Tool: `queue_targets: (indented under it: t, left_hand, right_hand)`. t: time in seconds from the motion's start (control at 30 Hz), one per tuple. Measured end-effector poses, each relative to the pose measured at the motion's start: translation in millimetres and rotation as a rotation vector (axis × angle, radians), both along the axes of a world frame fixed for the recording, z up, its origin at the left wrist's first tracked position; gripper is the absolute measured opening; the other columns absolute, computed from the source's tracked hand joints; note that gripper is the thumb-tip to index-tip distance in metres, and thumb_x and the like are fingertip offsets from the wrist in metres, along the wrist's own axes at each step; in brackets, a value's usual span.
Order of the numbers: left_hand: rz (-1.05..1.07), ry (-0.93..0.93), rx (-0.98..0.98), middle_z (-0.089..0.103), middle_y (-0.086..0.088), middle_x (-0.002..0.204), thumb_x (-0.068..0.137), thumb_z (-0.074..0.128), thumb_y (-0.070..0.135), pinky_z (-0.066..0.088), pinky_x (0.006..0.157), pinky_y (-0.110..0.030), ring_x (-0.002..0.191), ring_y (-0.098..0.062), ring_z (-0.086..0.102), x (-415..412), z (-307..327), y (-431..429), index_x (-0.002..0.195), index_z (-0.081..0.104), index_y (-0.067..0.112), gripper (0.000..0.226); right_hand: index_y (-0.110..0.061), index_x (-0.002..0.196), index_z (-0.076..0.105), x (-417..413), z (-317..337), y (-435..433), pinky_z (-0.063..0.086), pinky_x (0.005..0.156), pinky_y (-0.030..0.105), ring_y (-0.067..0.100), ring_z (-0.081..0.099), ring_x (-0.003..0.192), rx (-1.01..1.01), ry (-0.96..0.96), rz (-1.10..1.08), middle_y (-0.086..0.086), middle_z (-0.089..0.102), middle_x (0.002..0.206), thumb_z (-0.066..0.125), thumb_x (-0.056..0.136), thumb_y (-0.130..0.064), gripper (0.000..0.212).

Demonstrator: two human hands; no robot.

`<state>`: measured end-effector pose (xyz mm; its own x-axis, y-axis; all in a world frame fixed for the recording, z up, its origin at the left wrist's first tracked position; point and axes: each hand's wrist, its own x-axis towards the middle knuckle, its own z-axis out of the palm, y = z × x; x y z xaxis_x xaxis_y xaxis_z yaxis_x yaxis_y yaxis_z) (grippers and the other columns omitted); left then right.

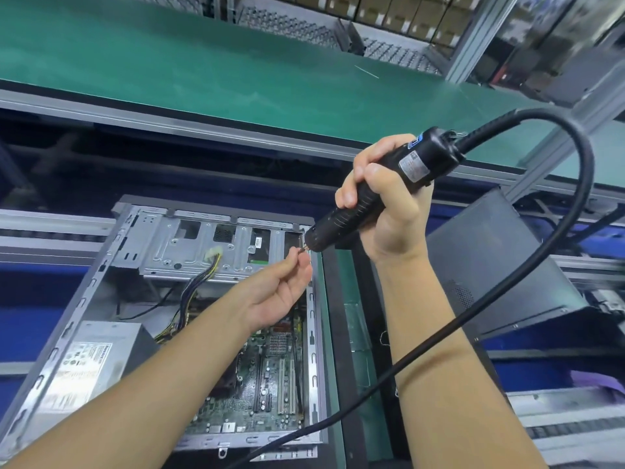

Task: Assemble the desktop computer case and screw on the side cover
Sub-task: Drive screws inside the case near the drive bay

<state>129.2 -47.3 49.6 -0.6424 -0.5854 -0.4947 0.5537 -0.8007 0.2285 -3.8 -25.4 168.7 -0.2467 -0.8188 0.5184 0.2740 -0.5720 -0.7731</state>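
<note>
Desktop computer case [162, 299] lies open on its side at the lower left, directly below both hands, side cover not yet fitted. Right hand [385, 204] is wrapped closed around the grip of the electric screwdriver [368, 194], tip angled down and to the left; its black cable [575, 204] loops away to the right. Left hand [280, 289] pinches a small item at the driver's bit [305, 248] between thumb and forefinger (likely a screw, too small to confirm).

Step in hand, as judged: loading a screw onto the bit. The next move calls for seating the fastener squarely on the bit, then carrying the tool to a screw hole without knocking it off.

Inside the case: grey steel frame, drive cage at the far end, power supply [88, 363] at near left, green motherboard [267, 377] at right, wiring bundle [192, 289] between. A dark panel [500, 262], possibly the side cover, rests tilted just to the right of the case.
</note>
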Motion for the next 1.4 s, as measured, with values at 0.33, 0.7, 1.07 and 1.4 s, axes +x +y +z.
queue_targets:
  t: [0.33,0.7,1.07,1.4]
  left_hand:
    - [-0.031,-0.070,-0.181,0.065,-0.001,0.071,0.084,0.063,0.018,0.059,0.062,-0.022,0.063,-0.006,0.066,-11,-12,1,0.095,0.062,0.005,0.018]
    - [-0.020,-0.151,-0.433,0.066,-0.004,0.076,0.084,0.064,0.027,0.059,0.067,-0.022,0.069,-0.010,0.066,-13,-28,0,0.086,0.068,0.006,0.021]
    - [0.183,-0.896,-0.726,0.042,0.000,0.052,0.091,0.052,0.030,0.031,0.043,-0.024,0.047,-0.016,0.038,46,-40,-2,0.058,0.058,0.023,0.034]
    - [-0.014,-0.645,-0.131,0.052,-0.015,0.137,0.087,0.069,0.047,0.047,0.105,-0.045,0.098,-0.020,0.063,45,-77,4,0.148,0.035,0.010,0.079]
  right_hand:
    - [-0.011,0.090,0.055,-10,-4,-1,0.045,0.059,0.035,0.024,0.051,0.048,-0.025,0.134,0.011,0.008,0.056,0.072,0.057,0.081,0.000,0.014]
    - [-0.012,0.090,0.056,-11,-6,-1,0.046,0.059,0.034,0.023,0.052,0.048,-0.005,0.099,0.020,0.008,0.057,0.073,0.058,0.081,-0.001,0.015]
    - [-0.017,0.087,0.060,5,-21,-18,0.045,0.060,0.037,0.025,0.051,0.048,0.048,0.106,0.027,0.008,0.056,0.073,0.058,0.080,-0.001,0.017]
    - [-0.024,0.079,0.063,30,-37,-38,0.046,0.059,0.039,0.026,0.051,0.049,0.121,0.196,0.027,0.005,0.055,0.064,0.058,0.079,-0.001,0.023]
